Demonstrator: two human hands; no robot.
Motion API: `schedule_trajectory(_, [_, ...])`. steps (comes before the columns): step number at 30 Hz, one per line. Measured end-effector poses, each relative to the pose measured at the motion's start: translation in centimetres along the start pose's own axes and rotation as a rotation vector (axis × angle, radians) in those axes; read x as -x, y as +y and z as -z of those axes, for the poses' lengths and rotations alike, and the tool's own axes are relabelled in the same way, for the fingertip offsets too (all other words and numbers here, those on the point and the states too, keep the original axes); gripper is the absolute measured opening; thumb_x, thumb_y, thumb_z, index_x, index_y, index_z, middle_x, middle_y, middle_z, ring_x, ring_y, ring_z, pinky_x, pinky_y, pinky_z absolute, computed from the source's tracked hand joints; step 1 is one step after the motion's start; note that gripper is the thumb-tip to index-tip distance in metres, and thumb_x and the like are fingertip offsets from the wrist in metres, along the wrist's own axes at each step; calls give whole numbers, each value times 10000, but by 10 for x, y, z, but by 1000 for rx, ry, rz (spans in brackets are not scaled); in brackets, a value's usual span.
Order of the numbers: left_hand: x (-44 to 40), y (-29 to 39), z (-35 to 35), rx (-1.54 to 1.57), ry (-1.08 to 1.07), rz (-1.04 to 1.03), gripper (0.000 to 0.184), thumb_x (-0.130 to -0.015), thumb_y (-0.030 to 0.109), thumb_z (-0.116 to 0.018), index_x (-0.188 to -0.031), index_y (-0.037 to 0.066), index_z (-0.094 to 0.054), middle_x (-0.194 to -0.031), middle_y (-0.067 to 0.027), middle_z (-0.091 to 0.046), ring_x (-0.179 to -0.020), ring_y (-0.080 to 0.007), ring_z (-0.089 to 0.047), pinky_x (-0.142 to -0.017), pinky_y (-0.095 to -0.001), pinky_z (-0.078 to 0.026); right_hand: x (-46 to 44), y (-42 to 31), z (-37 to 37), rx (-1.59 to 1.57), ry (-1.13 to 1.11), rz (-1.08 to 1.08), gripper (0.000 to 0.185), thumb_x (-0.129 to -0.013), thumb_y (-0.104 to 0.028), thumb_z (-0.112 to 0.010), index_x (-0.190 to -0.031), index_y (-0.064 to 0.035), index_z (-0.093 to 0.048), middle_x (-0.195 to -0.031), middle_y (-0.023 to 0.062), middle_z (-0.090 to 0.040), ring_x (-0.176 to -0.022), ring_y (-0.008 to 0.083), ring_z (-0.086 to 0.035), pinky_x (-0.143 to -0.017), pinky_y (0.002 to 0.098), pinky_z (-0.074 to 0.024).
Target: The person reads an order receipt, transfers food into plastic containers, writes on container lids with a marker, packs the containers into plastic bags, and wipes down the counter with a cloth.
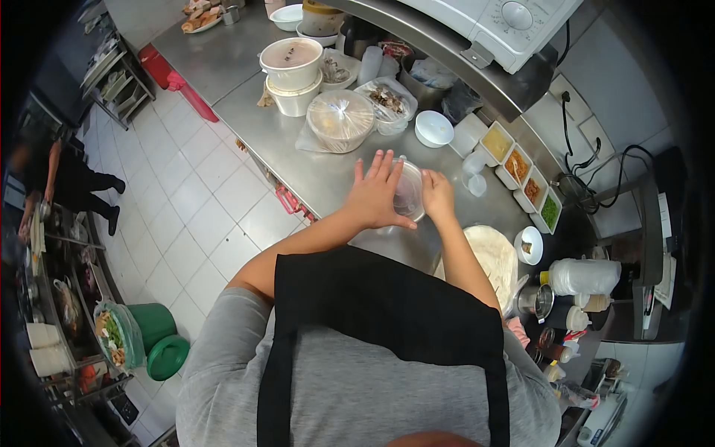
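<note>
The left grip (380,195) lies spread against a round container (410,192) on the counter (320,175) as the right grip (438,195), its closure unclear, touches the opposite edge, a white bowl (434,130) beyond.

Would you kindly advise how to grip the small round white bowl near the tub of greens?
I'd bring the right hand from above and grip the white bowl across its outer rim: it is round, open side up and holds food.
</note>
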State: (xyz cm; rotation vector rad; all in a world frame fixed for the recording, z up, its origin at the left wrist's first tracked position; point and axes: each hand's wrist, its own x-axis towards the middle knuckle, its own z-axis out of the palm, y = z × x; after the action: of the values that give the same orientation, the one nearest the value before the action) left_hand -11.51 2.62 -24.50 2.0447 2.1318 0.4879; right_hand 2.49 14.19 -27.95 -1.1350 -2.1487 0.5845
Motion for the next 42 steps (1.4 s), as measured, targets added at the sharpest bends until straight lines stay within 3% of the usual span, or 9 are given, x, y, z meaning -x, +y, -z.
schedule_trajectory(12, [-11,-3,-8,-4,-32,-69,1198,-527,688,-700,-1427,67,-210,-1439,-271,-185,-1344,-422,-167,-1069,-526,-169,2,33,-30,-468,-137,-545,333,-937,-257,-450,-1074,2,-608,-1038,158,-634,-944,284,-594,-828,358,-436])
schedule_trajectory(15, [-7,-10,-24,122,166,-122,1189,-518,667,-715,-1428,85,-217,-1441,-266,-190,-1341,-427,-172,-1060,-540,-180,13,22,-38,-310,155,-142,324,-939,-224,-422,-1121,-1,-569,-1059,203,-604,-969,339,-573,-854,392,-429])
schedule_trajectory(22, [-2,-32,-18,497,249,-221,1102,-651,499,-739,-1422,-15,-143,-1453,-239,-215,-1341,-392,-218,-1092,-416,-201,13,3,-20,-8,231,-72,366,-886,-168,-498,-1234,-57,-484,-1132,183,-518,-1054,352,-494,-926,405,-382])
schedule_trajectory(27, [74,-89,-6,565,211,186,837,-789,370,-673,-1406,8,-238,-1450,-257,-207,-1366,-358,-175,-1102,-394,-186,36,-60,12,12,302,374,336,-831,-126,-570,-1161,-63,-558,-1186,164,-492,-1096,326,-459,-937,420,-342])
schedule_trajectory(29, [130,-122,24,513,222,335,828,-787,421,-647,-1388,-9,-272,-1436,-305,-181,-1357,-424,-128,-1098,-450,-188,58,-96,25,-174,168,545,209,-826,-41,-568,-1026,-29,-624,-960,139,-605,-935,294,-556,-841,378,-411])
schedule_trajectory(31, [190,-161,61,226,296,672,820,-805,436,-616,-1385,-27,-267,-1437,-305,-178,-1356,-446,-94,-1105,-464,-157,85,-108,19,-421,-31,533,90,-797,27,-593,-872,4,-638,-766,145,-607,-677,261,-589,-631,305,-462])
schedule_trajectory(33, [254,-171,132,-272,407,924,751,-847,405,-563,-1365,-61,-282,-1429,-301,-205,-1353,-447,-110,-1106,-465,-154,105,-110,9,-478,-256,570,91,-794,20,-597,-877,10,-635,-733,132,-604,-644,241,-588,-613,295,-461])
schedule_trajectory(37, [333,-119,250,-818,955,933,680,-878,308,-542,-1372,-59,-252,-1423,-283,-243,-1335,-443,-186,-1076,-493,-186,110,-121,-31,-567,-641,422,120,-791,-4,-603,-907,-7,-637,-747,137,-612,-670,251,-613,-619,299,-473])
schedule_trajectory(42, [401,-185,282,-966,1144,1240,768,-888,434,-476,-1385,-78,-193,-1448,-293,-152,-1352,-442,-116,-1092,-489,-141,85,-100,-136,-353,-713,887,207,-682,-47,-649,-889,-53,-643,-1101,137,-557,-1064,333,-507,-888,422,-403])
